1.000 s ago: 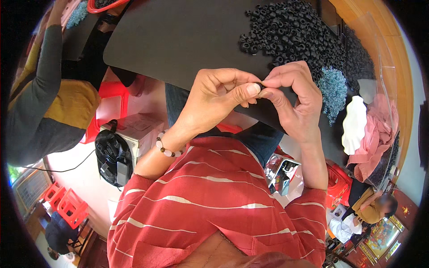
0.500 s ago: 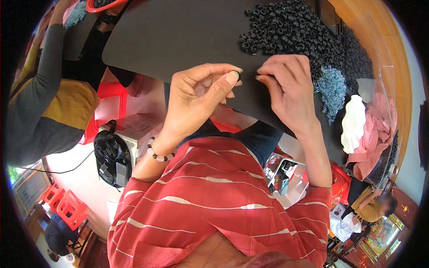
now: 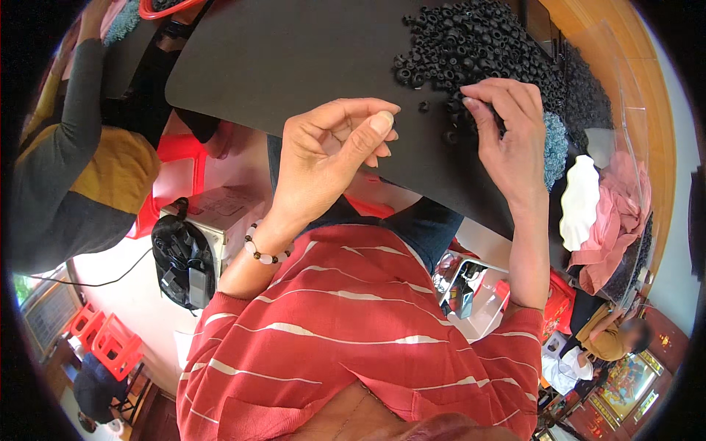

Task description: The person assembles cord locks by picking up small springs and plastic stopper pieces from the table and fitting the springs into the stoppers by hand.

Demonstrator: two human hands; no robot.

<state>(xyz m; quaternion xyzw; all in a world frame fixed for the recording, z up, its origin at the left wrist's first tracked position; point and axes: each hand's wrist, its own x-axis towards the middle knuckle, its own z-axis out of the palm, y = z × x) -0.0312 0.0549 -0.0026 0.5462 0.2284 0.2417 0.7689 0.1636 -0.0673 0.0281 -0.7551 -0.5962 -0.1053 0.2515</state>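
Note:
My left hand (image 3: 331,151) hovers over the near edge of the black table, its thumb close to the index fingertip and the other fingers loosely curled. No part shows in it. Farther right, my right hand (image 3: 511,132) is over the near side of a heap of small black ring-shaped parts (image 3: 471,44); its thumb and index finger are apart, with nothing visible between them. Two loose black parts, one small piece (image 3: 423,106) and another blurred piece (image 3: 450,137), lie or move left of that hand. Beside its wrist is a pile of small blue-grey translucent pieces (image 3: 554,151).
The black table (image 3: 294,59) has a clear plastic guard (image 3: 625,88) on its right. A white wavy-edged object (image 3: 580,202) and pink cloth (image 3: 614,213) lie at the right. Another person's sleeve (image 3: 77,117) is at far left, near a black bag (image 3: 184,253) and a red stool (image 3: 180,176).
The black part between my left thumb and index finger no longer shows there. My right hand has moved right and away from me, to the heap, and its fingers have parted.

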